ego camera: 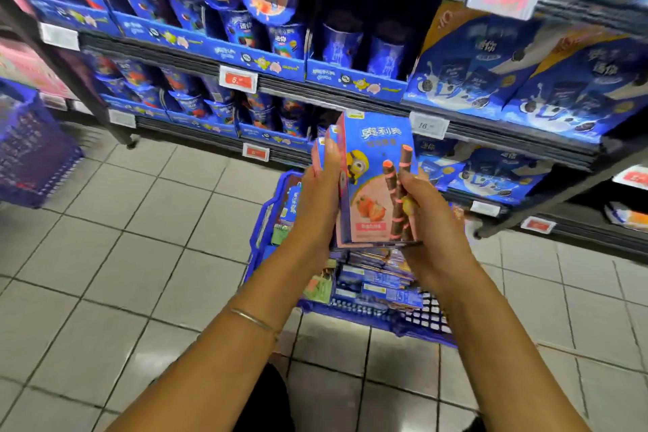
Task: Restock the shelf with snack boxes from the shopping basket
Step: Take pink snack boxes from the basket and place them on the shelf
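Note:
I hold a small upright stack of blue-and-pink snack boxes [377,182] between both hands, above the blue shopping basket [261,221] on the floor. My left hand [321,200] lies flat along the stack's left side, fingers pointing up. On the right side, my right hand [426,217] grips the stack, thumb across the front box's face. More snack boxes [371,277] lie stacked inside the basket. The shelf [350,89] stands just behind, filled with blue snack cups and boxes.
Large blue cookie boxes [491,70] fill the shelf at right. Price tags [238,81] hang on the shelf edges. A second blue basket [31,151] stands at the far left. Tiled floor [122,238] spreads left of the basket.

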The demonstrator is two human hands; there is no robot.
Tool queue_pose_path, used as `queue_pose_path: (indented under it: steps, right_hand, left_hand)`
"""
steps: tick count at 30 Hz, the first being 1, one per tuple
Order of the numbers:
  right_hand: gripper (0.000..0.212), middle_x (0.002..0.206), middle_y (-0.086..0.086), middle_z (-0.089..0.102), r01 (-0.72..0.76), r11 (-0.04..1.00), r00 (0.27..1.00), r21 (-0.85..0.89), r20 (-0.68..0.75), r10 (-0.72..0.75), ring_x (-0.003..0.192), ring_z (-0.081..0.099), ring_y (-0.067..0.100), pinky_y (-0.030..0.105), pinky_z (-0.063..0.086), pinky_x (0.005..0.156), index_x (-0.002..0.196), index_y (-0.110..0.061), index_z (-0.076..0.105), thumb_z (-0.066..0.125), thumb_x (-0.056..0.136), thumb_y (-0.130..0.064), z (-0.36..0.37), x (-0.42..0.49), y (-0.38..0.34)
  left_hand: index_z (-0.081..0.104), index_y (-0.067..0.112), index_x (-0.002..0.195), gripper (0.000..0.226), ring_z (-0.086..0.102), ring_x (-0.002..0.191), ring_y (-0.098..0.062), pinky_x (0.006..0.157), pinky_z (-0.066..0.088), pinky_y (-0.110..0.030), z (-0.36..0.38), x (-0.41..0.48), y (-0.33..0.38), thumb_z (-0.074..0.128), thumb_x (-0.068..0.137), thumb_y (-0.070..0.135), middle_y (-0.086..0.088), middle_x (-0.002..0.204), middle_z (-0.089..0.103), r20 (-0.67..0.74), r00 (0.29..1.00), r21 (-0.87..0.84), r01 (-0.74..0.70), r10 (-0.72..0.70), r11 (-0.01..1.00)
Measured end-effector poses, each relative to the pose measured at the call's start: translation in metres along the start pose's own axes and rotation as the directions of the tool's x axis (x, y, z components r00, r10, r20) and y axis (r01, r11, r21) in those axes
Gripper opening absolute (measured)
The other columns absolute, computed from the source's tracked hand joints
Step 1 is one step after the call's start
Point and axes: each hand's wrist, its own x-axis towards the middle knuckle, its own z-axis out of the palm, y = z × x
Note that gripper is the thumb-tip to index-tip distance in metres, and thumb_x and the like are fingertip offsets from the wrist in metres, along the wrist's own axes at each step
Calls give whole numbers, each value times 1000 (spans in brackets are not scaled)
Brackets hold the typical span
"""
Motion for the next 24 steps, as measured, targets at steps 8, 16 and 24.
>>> queue_pose_path:
  steps: [8,16,24]
  right_hand:
    - [16,105,6,74,-15,988,992,-153,123,34,94,70,26,39,57,79,111,-16,66,54,103,-22,151,-91,-201]
    - [23,102,9,75,62,962,982,-268,189,-11,86,70,22,38,55,77,113,-8,68,66,96,-25,302,-178,-367]
    - [6,75,-4,74,234,936,936,-261,321,-144,61,66,6,23,51,59,96,-13,69,71,92,-18,402,-196,-446]
  left_hand:
    - [58,14,147,69,64,129,-37,109,51,-57,-8,-110,228,21,109,60,-15,141,66,160,987,-216,5,30,976]
    - [79,28,121,66,75,111,-31,78,64,-42,-34,-221,434,36,97,71,-10,128,75,134,983,-277,-83,124,957]
    - [75,17,129,72,74,111,-35,77,64,-43,-65,-249,546,39,97,71,-16,131,72,89,956,-337,-235,280,912]
